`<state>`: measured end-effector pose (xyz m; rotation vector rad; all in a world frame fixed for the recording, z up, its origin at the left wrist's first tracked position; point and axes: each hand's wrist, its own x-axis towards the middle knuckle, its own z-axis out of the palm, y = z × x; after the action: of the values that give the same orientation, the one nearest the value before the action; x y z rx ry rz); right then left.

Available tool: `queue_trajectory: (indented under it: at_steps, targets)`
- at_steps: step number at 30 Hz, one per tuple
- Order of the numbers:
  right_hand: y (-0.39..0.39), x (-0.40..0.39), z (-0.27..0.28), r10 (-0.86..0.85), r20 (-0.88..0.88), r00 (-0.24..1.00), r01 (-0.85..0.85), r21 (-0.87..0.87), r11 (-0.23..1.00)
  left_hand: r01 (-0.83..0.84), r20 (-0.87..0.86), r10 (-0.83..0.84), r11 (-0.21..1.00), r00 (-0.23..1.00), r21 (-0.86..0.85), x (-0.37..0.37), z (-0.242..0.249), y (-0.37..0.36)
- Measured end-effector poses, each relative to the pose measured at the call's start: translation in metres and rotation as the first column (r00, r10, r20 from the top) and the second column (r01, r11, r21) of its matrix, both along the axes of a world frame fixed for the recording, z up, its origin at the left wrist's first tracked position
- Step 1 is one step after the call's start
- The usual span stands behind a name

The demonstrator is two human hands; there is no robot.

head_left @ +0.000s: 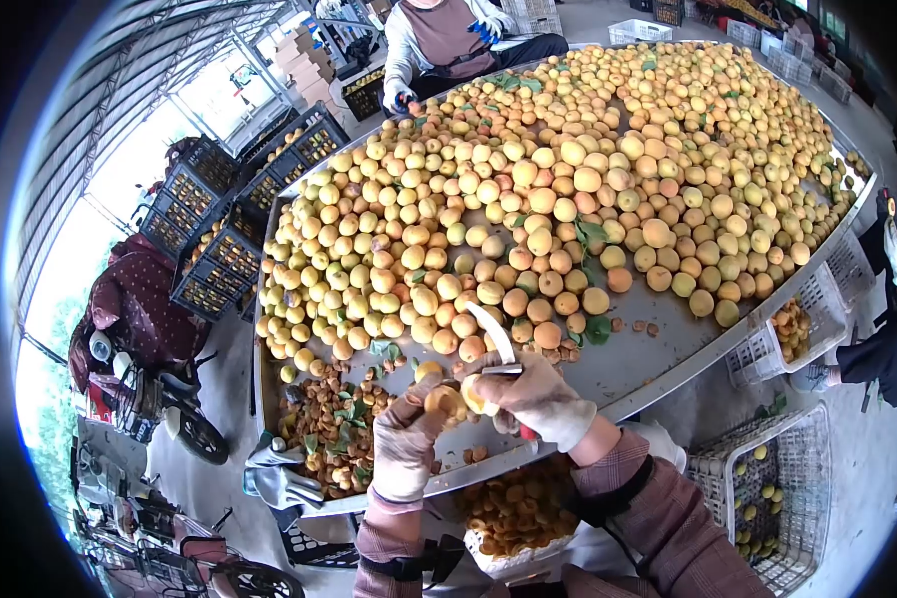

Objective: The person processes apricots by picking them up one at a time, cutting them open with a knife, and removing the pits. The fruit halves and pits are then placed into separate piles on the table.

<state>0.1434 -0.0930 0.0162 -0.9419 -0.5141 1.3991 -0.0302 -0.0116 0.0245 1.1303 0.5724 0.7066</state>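
Both hands wear pale, stained work gloves and meet over the near edge of a metal table (pixel 628 354) heaped with apricots (pixel 538 239). Between the fingers of my left hand (pixel 406 444) is an apricot half (pixel 446 403), its cut face showing. My right hand (pixel 545 399) is closed around a knife with a curved pale blade (pixel 490 330) pointing up and away; a bit of red shows below the hand. Another cut apricot piece (pixel 476 396) sits at the right fingertips, close to the left one. A pile of brownish pits and scraps (pixel 334 429) lies left of my left hand.
Below the table edge stands a white container of apricot halves (pixel 520 508). A white crate (pixel 782 478) with a few fruits is at right. Grey gloves (pixel 281 476) lie at the left corner. Across the table sits another person (pixel 448 40). Black crates (pixel 219 249) stand left.
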Motion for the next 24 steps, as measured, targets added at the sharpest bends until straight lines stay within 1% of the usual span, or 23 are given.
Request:
queue_trajectory:
  at_steps: [2,3,4,5,6,7,8,9,10,11,12,13,14,15,16,18,20,22,24]
  targets:
    - [-0.004,0.003,0.001,0.020,-0.026,0.999,-0.019,0.013,1.000,0.005,0.195,0.040,0.974,0.980,-0.227,-0.006,-0.006,0.004]
    - [-0.006,0.004,0.002,0.022,-0.025,0.999,-0.022,0.012,1.000,0.044,0.270,0.035,0.959,0.962,-0.281,-0.005,-0.006,0.006]
    - [-0.009,0.003,0.002,0.054,-0.041,0.998,-0.054,0.004,0.999,0.039,0.267,0.040,0.958,0.963,-0.284,-0.005,-0.008,0.006]
    - [-0.013,0.002,0.004,0.086,-0.058,0.995,-0.086,-0.004,0.996,-0.015,0.282,0.107,0.950,0.953,-0.310,-0.004,-0.010,0.005]
    - [-0.017,0.002,0.013,0.210,0.077,0.975,-0.210,-0.002,0.978,-0.067,0.297,0.173,0.940,0.939,-0.333,-0.004,-0.012,0.007]
    - [-0.021,0.000,0.013,0.367,0.089,0.926,-0.374,0.089,0.923,-0.073,0.275,0.179,0.932,0.945,-0.356,-0.008,-0.021,0.013]
    - [-0.025,-0.004,0.013,0.512,0.119,0.850,-0.526,0.174,0.833,-0.101,0.278,0.223,0.913,0.934,-0.394,-0.009,-0.025,0.012]
    - [-0.028,-0.008,0.020,0.506,0.202,0.838,-0.518,0.006,0.855,-0.097,0.284,0.236,0.898,0.929,-0.430,-0.006,-0.025,0.012]
    - [-0.026,-0.007,0.025,0.510,0.201,0.836,-0.522,0.004,0.853,-0.093,0.284,0.250,0.878,0.926,-0.469,-0.004,-0.024,0.009]
    - [-0.023,-0.003,0.029,0.287,0.122,0.950,-0.293,0.034,0.955,-0.109,0.284,0.262,0.881,0.922,-0.460,-0.002,-0.023,0.004]
    - [-0.022,0.000,0.030,0.041,0.044,0.998,-0.042,0.041,0.998,-0.109,0.280,0.265,0.876,0.923,-0.470,-0.003,-0.029,0.001]
    - [-0.020,0.002,0.021,-0.144,-0.048,0.988,0.149,0.134,0.980,-0.082,0.254,0.198,0.911,0.947,-0.404,-0.004,-0.036,-0.002]
    - [-0.012,0.001,0.013,-0.306,-0.109,0.946,0.323,0.213,0.922,-0.051,0.220,0.131,0.940,0.967,-0.337,-0.004,-0.041,-0.005]
    - [-0.004,0.000,0.006,-0.379,-0.216,0.900,0.428,0.262,0.865,-0.018,0.241,0.106,0.940,0.965,-0.340,0.002,-0.042,-0.011]
    - [0.002,-0.003,0.002,-0.439,-0.328,0.836,0.532,0.295,0.794,-0.055,0.185,0.134,0.925,0.974,-0.377,0.007,-0.043,-0.018]
    - [0.006,-0.007,-0.003,-0.529,-0.363,0.767,0.629,0.262,0.732,-0.090,0.089,0.138,0.908,0.986,-0.409,0.009,-0.052,-0.028]
    - [0.007,-0.010,-0.001,-0.544,-0.390,0.743,0.655,0.253,0.712,-0.078,0.098,0.130,0.906,0.987,-0.416,0.014,-0.054,-0.034]
    - [0.008,-0.010,0.001,-0.555,-0.321,0.767,0.641,0.341,0.688,-0.061,0.127,0.119,0.918,0.985,-0.392,0.017,-0.058,-0.037]
    - [0.007,-0.011,0.004,-0.552,-0.184,0.813,0.579,0.351,0.736,-0.068,0.118,0.123,0.920,0.985,-0.387,0.022,-0.054,-0.041]
